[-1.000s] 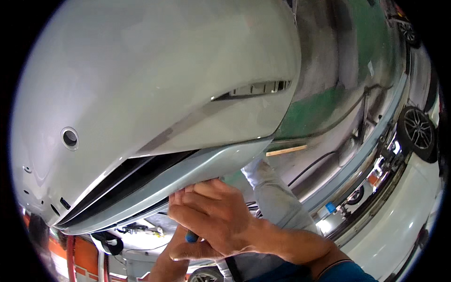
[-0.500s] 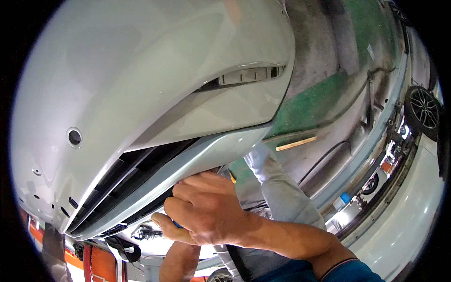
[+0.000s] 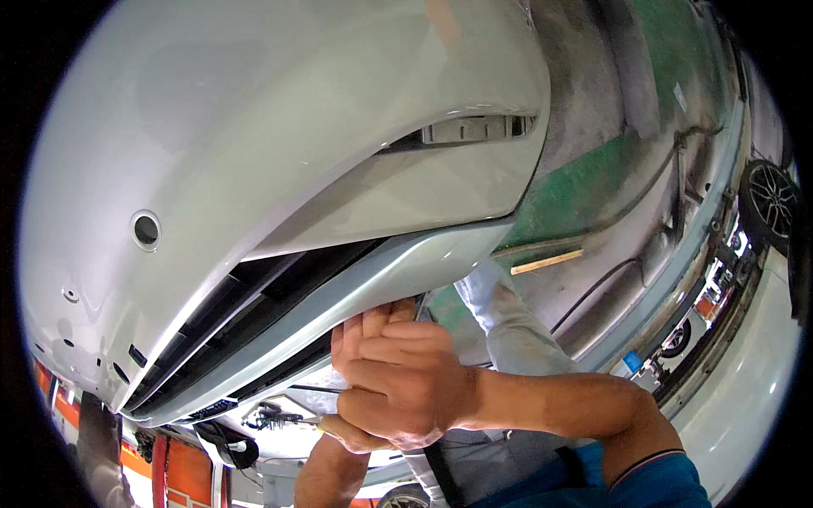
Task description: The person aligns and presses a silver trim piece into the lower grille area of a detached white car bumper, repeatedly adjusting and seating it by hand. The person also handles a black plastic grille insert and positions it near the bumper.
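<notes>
Faced silver-grey car bumper cover point(image 3: 339, 152), close in front. Held right hand point(image 3: 398, 372), partly curled, at bumper cover's lower edge; could not tell how tightly closed or whether round anything. Could not make out left hand's opening or hold, hidden behind right; saw left forearm point(image 3: 332, 476) below bumper cover. Saw wooden strip point(image 3: 546, 262) on floor point(image 3: 559, 199) right of bumper cover, alloy wheel point(image 3: 771, 196) farther right.

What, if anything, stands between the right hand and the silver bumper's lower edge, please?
Nothing visible does: the right hand is at the lower edge of the silver bumper, though the space behind the hand is hidden.
</notes>
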Tool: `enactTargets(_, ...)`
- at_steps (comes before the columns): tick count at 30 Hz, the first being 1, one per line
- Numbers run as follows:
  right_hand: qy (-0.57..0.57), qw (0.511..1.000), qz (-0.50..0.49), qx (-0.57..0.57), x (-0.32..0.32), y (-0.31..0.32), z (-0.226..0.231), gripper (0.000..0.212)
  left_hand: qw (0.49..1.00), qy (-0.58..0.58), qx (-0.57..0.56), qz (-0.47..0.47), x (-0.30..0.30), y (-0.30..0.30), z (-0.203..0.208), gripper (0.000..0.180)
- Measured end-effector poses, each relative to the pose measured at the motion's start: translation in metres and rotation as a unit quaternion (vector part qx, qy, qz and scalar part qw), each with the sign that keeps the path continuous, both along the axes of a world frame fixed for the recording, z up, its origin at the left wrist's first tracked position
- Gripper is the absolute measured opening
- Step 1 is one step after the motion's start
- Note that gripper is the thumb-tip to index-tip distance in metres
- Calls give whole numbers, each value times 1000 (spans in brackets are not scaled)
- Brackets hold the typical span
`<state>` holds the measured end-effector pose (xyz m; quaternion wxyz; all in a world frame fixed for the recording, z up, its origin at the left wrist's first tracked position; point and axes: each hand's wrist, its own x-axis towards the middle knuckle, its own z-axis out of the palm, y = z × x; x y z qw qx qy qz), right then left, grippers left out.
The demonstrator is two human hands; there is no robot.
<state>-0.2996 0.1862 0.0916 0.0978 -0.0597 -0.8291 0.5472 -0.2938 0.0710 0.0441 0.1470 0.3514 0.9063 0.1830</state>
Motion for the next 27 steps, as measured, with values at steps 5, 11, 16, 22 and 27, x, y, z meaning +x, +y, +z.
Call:
enactTargets(5,2,1000,3,1,-2,3,4,33,1000,4,-3,2,-1,1,0,30)
enactTargets(11,-45,997,-34,53,-16,-13,2,30,1000,4,-12,-11,-6,-6,10,30)
enactTargets(16,-95,989,13,109,-26,-11,5,28,1000,0,-10,-17,-8,-12,10,30)
enactTargets(22,-101,988,63,100,-28,-13,0,29,1000,-1,-13,-16,-14,-20,17,30)
enactTargets(27,-114,982,114,97,-21,-15,-6,25,1000,-8,-15,-22,-17,-29,20,31)
